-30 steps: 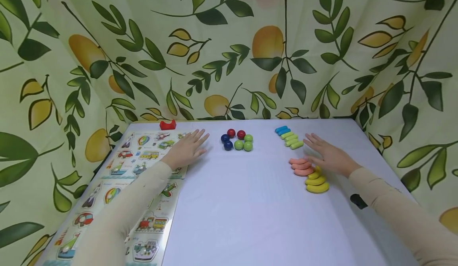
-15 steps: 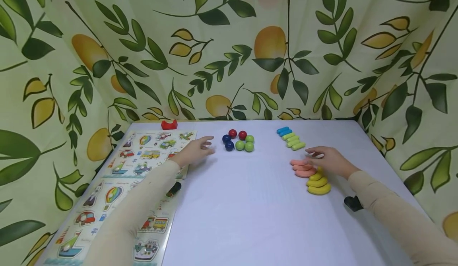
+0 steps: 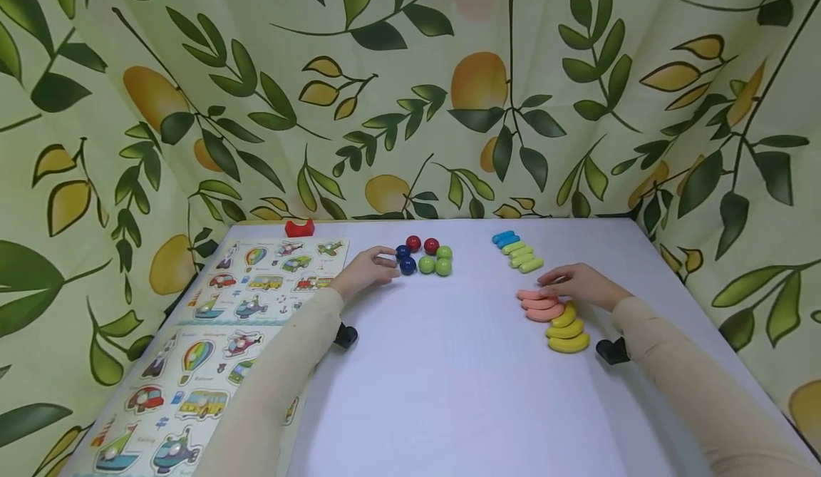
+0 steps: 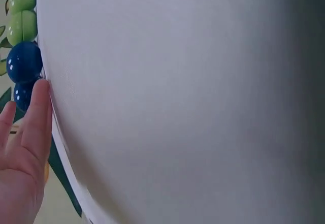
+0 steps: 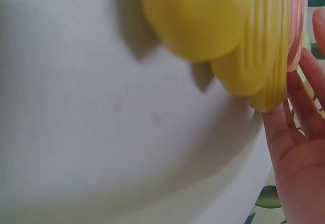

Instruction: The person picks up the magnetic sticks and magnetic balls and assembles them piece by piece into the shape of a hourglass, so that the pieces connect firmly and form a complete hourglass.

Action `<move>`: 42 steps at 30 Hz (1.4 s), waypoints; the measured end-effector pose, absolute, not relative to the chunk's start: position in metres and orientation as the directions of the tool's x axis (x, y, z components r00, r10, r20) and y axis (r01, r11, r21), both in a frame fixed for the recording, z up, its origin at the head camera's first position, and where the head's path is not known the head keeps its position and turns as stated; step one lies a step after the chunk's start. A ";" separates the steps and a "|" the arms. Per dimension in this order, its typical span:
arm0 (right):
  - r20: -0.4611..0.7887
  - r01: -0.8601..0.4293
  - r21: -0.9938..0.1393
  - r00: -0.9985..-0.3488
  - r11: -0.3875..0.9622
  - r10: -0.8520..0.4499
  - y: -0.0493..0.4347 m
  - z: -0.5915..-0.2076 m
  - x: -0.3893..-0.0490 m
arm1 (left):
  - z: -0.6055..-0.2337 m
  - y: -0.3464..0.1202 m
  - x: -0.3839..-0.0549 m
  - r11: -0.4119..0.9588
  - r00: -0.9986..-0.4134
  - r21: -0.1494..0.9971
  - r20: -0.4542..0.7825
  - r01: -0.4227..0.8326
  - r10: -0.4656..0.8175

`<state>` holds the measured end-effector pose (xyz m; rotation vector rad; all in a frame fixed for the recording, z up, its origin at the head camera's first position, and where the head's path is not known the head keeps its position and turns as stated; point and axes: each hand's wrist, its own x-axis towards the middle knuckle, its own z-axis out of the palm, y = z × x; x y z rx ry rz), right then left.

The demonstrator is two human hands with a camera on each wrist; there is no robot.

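Beside two dark blue balls (image 3: 407, 266) my left hand (image 3: 365, 273) reaches in from the left, fingers extended and nothing held. In the left wrist view its fingertips are right by the blue balls (image 4: 24, 62); contact is hard to tell. Two red balls (image 3: 431, 246) and several green balls (image 3: 443, 267) sit close by. My right hand (image 3: 584, 284) is over the far side of the pink curved pieces (image 3: 544, 311), fingers loosely bent. Yellow banana-shaped pieces (image 3: 567, 345) lie just nearer. In the right wrist view, fingers pass behind the yellow pieces (image 5: 198, 21), so their tips are partly hidden.
Light green pieces (image 3: 531, 265) and blue pieces (image 3: 507, 239) lie in a row behind the right hand. Picture sheets (image 3: 212, 363) with vehicles cover the table's left side. A red object (image 3: 299, 228) stands at the back edge, before a leaf-patterned curtain (image 3: 410, 92).
My left hand has come nearer, then moved right to the blue balls. My right hand has drawn nearer and its spread fingers have bent down by the pink pieces.
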<state>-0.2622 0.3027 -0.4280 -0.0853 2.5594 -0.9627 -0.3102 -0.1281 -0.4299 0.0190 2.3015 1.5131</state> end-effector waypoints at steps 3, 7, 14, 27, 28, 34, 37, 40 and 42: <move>-0.343 0.074 -0.655 -0.916 0.752 -0.208 0.301 -0.429 -0.267 | -0.430 -0.125 -0.312 0.435 -0.935 0.885 -0.281 -0.164 0.219; -0.344 0.065 -0.662 -0.911 0.746 -0.226 0.298 -0.431 -0.272 | -0.428 -0.121 -0.313 0.464 -0.943 0.874 -0.266 -0.147 0.201; -0.347 0.045 -0.650 -0.906 0.759 -0.243 0.292 -0.431 -0.277 | -0.426 -0.112 -0.315 0.542 -0.957 0.828 -0.257 -0.145 0.137; -0.398 0.012 -0.572 -0.878 0.820 -0.265 0.262 -0.426 -0.286 | -0.429 -0.111 -0.308 0.586 -0.959 0.800 -0.249 -0.125 0.135; -0.383 -0.001 -0.575 -0.883 0.818 -0.270 0.259 -0.427 -0.286 | -0.430 -0.112 -0.306 0.593 -0.959 0.797 -0.246 -0.118 0.140; -0.297 0.018 -0.723 -0.911 0.690 -0.287 0.219 -0.425 -0.274 | -0.432 -0.117 -0.293 0.607 -0.964 0.789 -0.224 -0.093 0.144; -0.271 0.047 -0.791 -0.921 0.609 -0.281 0.197 -0.428 -0.266 | -0.433 -0.117 -0.285 0.602 -0.961 0.794 -0.226 -0.087 0.159; -0.250 0.076 -0.825 -0.937 0.559 -0.242 0.178 -0.431 -0.260 | -0.434 -0.117 -0.277 0.583 -0.953 0.806 -0.249 -0.105 0.173; -0.238 0.091 -0.834 -0.949 0.544 -0.206 0.166 -0.432 -0.257 | -0.436 -0.117 -0.272 0.563 -0.949 0.818 -0.261 -0.119 0.178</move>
